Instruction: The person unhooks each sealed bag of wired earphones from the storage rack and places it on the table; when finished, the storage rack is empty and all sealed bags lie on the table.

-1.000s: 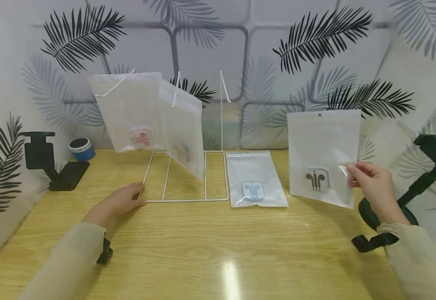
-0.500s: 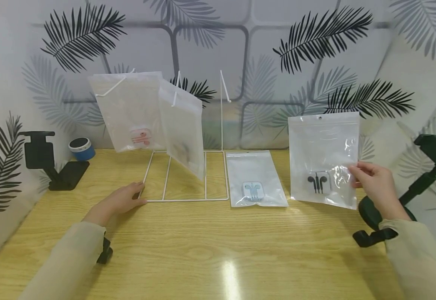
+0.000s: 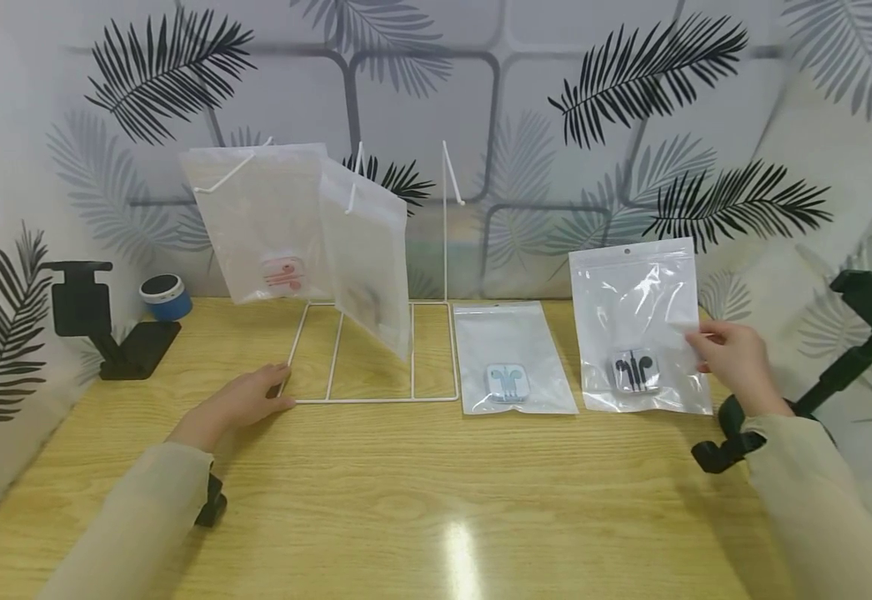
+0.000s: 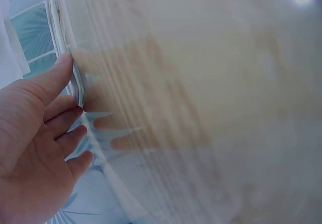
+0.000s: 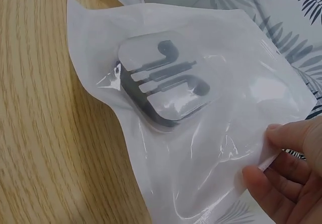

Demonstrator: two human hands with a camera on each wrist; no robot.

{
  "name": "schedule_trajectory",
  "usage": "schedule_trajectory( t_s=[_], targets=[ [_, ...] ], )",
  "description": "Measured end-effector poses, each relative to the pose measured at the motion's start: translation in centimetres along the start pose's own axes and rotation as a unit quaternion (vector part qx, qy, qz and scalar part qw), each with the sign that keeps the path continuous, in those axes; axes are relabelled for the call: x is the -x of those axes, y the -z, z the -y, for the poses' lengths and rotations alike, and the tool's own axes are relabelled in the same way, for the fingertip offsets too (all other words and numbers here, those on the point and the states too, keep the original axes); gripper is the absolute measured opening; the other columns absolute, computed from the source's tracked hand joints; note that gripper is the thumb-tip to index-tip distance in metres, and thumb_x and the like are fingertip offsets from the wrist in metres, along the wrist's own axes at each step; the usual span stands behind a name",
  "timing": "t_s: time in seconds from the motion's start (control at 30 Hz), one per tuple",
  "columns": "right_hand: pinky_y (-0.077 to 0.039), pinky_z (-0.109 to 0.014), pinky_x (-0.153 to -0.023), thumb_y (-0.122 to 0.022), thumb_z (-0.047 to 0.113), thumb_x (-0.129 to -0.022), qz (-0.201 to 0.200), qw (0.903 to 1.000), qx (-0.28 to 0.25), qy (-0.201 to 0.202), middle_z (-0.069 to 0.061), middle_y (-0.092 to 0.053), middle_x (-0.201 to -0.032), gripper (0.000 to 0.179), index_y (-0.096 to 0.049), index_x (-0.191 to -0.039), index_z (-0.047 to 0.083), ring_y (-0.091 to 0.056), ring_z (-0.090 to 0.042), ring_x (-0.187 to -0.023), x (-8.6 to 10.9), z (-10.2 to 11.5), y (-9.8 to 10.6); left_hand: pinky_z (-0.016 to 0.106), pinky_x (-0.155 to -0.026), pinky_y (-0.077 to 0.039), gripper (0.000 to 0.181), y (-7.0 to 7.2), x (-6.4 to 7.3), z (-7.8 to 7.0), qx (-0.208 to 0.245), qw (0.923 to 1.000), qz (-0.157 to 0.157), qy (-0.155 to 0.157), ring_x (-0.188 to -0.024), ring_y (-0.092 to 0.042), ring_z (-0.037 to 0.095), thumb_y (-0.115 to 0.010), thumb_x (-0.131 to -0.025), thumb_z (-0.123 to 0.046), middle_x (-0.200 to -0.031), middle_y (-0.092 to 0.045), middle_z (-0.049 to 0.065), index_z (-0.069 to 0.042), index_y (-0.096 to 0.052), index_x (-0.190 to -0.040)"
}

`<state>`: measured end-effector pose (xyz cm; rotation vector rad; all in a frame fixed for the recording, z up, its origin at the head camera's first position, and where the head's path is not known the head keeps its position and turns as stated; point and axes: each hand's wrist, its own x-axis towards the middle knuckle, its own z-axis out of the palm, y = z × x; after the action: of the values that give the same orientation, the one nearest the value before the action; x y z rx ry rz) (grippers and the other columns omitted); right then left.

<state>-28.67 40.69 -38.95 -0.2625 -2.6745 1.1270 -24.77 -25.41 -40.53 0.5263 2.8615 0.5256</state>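
My right hand (image 3: 734,357) pinches the right edge of a clear-fronted white zip bag (image 3: 616,304) between thumb and fingers. Inside it lies a boxed pair of black earphones (image 5: 163,80), close up in the right wrist view. The bag leans upright at the table's back right, its lower edge near the tabletop. On the left, my left hand (image 3: 244,398) holds the front left corner of a white wire rack (image 3: 376,402), thumb and fingers about the wire. From its hooks hang a bag with pink earphones (image 3: 256,217) and another bag (image 3: 368,250) turned sideways.
Between rack and right-hand bag, a bag with light blue earphones (image 3: 507,346) lies flat on the wooden table (image 3: 406,500). The rack's right hook (image 3: 454,175) carries nothing. At back left stand a black stand (image 3: 83,308) and a blue speaker (image 3: 166,298); a dark stand (image 3: 849,358) is far right.
My right hand has moved slightly left and the bag has come down and tilted back, its top edge lower. My left hand and the rack have stayed in place.
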Motion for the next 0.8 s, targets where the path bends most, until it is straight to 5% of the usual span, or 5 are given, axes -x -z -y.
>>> schedule_trajectory(
  t_s=[0.23, 0.43, 0.63, 0.8],
  targets=[
    [-0.048, -0.033, -0.051, -0.056, 0.021, -0.091, 0.02, 0.9975, 0.063, 0.023, -0.024, -0.058, -0.089, 0.037, -0.055, -0.109, -0.012, -0.058, -0.024, -0.057, 0.6, 2.3, -0.7, 0.057, -0.102, -0.023, 0.064, 0.0, 0.0, 0.1, -0.001, 1.0, 0.003, 0.009, -0.126, -0.026, 0.049, -0.057, -0.092, -0.027, -0.137, -0.029, 0.034, 0.013, -0.033, -0.135],
    [-0.047, -0.038, -0.052, -0.056, 0.017, -0.091, 0.049, 0.9947, 0.091, 0.006, -0.016, -0.056, -0.079, 0.032, -0.057, -0.109, -0.01, -0.054, -0.022, -0.055, 0.4, 2.9, -1.6, 0.057, -0.101, -0.024, 0.064, 0.0, 0.1, 0.2, -0.005, 1.0, 0.003, 0.003, -0.125, -0.027, 0.05, -0.057, -0.092, -0.028, -0.137, -0.03, 0.035, 0.014, -0.033, -0.135],
    [-0.041, -0.03, -0.052, -0.054, 0.011, -0.089, 0.097, 0.9871, 0.126, 0.014, -0.008, -0.056, -0.061, 0.029, -0.056, -0.105, -0.014, -0.054, -0.018, -0.051, 0.5, 3.6, -1.9, 0.057, -0.101, -0.023, 0.065, -0.1, -0.1, 0.4, -0.003, 1.0, 0.003, -0.003, -0.125, -0.026, 0.05, -0.057, -0.092, -0.029, -0.137, -0.029, 0.035, 0.014, -0.033, -0.135],
    [-0.041, -0.029, -0.054, -0.053, 0.013, -0.091, 0.124, 0.9791, 0.16, -0.02, -0.006, -0.054, -0.06, 0.034, -0.052, -0.111, -0.015, -0.053, -0.015, -0.052, 0.4, 3.9, -2.3, 0.057, -0.101, -0.023, 0.064, -0.1, -0.2, 0.4, -0.007, 1.0, 0.002, -0.004, -0.125, -0.026, 0.05, -0.057, -0.092, -0.029, -0.136, -0.03, 0.035, 0.014, -0.034, -0.134]
  ],
)
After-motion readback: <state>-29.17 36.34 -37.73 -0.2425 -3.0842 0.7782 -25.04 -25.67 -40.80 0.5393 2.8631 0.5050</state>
